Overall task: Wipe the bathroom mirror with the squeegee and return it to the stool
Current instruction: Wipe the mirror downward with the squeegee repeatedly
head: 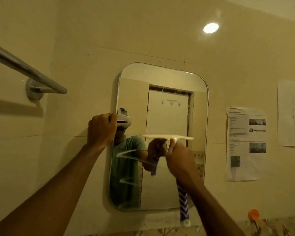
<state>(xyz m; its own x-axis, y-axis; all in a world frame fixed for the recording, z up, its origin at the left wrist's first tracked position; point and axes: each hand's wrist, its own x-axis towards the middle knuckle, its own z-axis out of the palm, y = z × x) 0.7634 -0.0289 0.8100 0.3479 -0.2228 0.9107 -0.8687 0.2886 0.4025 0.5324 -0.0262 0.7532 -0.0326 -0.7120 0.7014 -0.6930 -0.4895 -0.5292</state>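
A tall mirror [169, 79] with rounded corners hangs on the tiled wall ahead. My right hand [179, 159] grips the squeegee [167, 137] just under its pale horizontal blade, which lies flat against the glass at mid height. The blue-and-white striped handle [183, 205] hangs down below my wrist. My left hand [101, 130] clasps the mirror's left edge. Two thin curved streaks mark the glass lower left. The stool is out of sight.
A chrome towel bar [29, 68] juts out from the wall at upper left. Printed paper sheets [245, 143] are stuck to the wall right of the mirror. An orange object [253, 214] sits at lower right above a patterned tile border.
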